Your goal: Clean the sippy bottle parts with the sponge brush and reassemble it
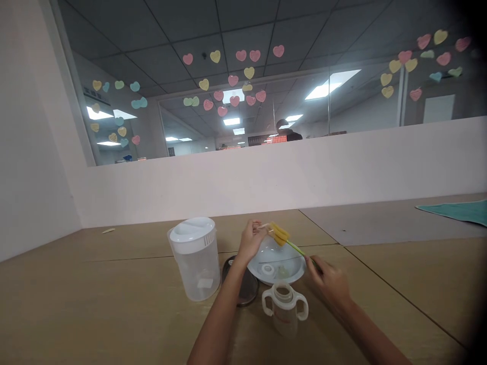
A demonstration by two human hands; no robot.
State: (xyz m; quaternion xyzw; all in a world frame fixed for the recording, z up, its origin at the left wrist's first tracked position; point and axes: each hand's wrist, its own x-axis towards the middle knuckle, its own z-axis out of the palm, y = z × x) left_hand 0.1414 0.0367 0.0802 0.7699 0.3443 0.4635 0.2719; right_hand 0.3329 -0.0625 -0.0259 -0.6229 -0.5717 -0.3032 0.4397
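My right hand (330,280) is closed around the green handle of a sponge brush (280,234) with a yellow head. My left hand (252,239) is closed, its fingers pinching a small pale piece that touches the sponge; its kind is unclear. Both hands are over a white bowl (255,263). Inside the bowl lie a white ring-shaped cap (268,270) and a small pale translucent piece (283,272). In front of the bowl a clear baby bottle (284,317) stands upright without a lid, with a white two-handled collar.
A translucent pitcher (200,271) with a white lid stands left of the bowl. Partly behind my left forearm is a dark round tray (249,289). A teal cloth (458,211) lies far right. Behind the table rises a white wall (228,182) under a window.
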